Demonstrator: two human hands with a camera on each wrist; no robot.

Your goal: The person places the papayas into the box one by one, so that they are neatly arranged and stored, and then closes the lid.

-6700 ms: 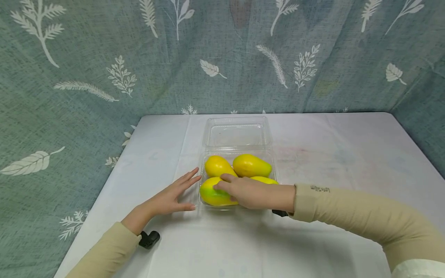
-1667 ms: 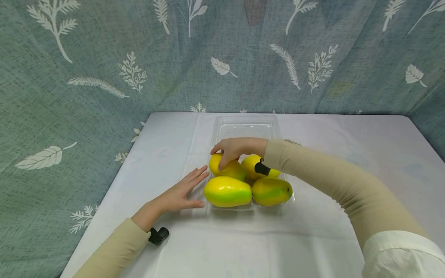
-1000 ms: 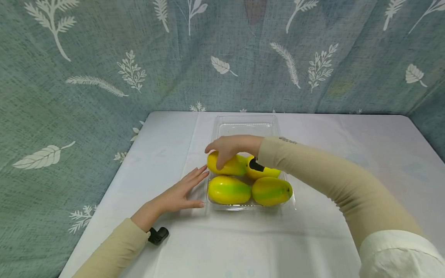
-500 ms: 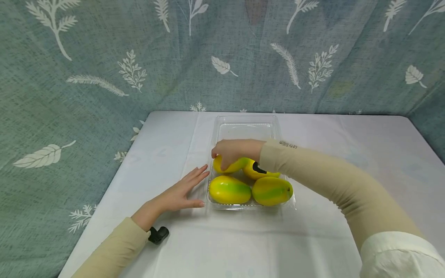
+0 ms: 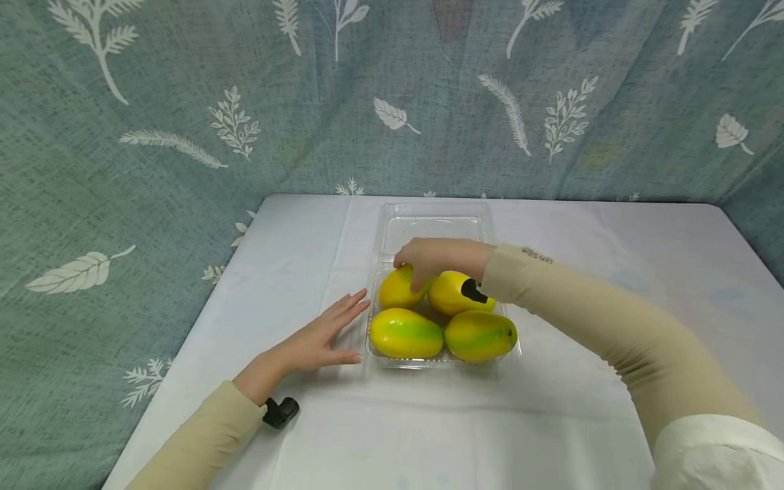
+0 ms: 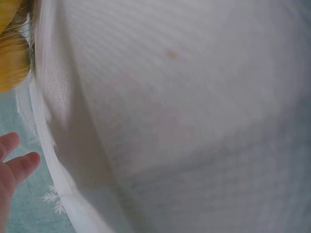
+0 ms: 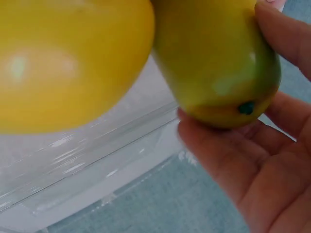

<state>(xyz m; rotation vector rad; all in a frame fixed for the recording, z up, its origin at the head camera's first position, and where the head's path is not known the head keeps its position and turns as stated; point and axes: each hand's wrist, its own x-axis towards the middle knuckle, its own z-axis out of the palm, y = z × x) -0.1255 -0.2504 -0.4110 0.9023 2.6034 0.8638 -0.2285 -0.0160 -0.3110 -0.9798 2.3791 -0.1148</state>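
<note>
Several smooth yellow-green mangoes lie in a clear plastic clamshell box (image 5: 431,364) with its lid raised. In the head view, my right hand (image 5: 422,258) is over the back-left mango (image 5: 397,289). The right wrist view shows its thumb and fingers curled around that mango's greenish end (image 7: 218,73), near a dark stem spot. The back-right mango (image 5: 452,292) sits beside it, partly covered by the wrist camera. In front are the front-left mango (image 5: 405,333) and the front-right mango (image 5: 480,336). My left hand (image 5: 312,340) is spread at the box's left side, fingers straight, holding nothing.
The transparent lid (image 5: 435,228) lies folded back behind the box. A white cloth covers the table (image 5: 392,435). Blue-green leaf-print curtains (image 5: 392,156) hang behind and at the sides.
My right hand has moved from the front-left mango to the back-left one. Lately that mango has been shifted and turned within its place. My left hand stays almost still.
</note>
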